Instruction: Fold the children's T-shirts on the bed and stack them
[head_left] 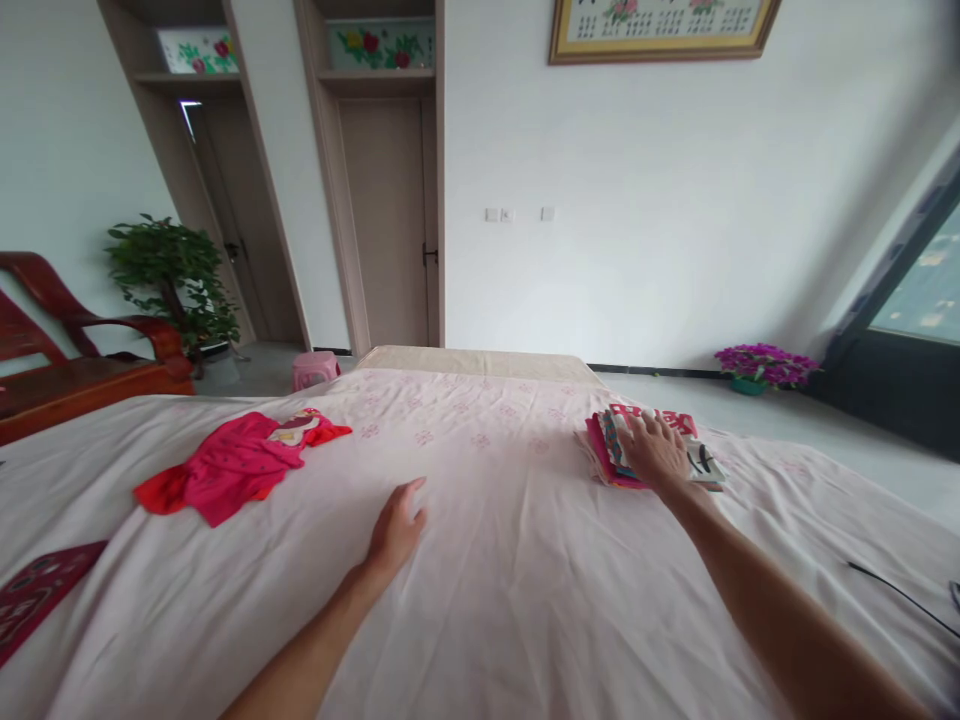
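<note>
My right hand (654,445) lies flat on top of a stack of folded clothes (611,455) on the right of the sheet-covered surface. Pink, teal, white and red fabric shows at the stack's edges, and the hand covers part of the top piece. Over the middle of the pale floral sheet (480,560) is my left hand (397,525), its thumb and fingers apart with nothing between them. A crumpled pink garment (244,460) with red parts lies to the left, out of reach of either hand.
At the lower left is a dark red printed item (45,595), cut off by the frame. A black cable (900,595) runs over the sheet at right. Beyond stand a wooden chair (150,330), a pink stool (315,370), a potted plant (176,270) and purple flowers (769,365).
</note>
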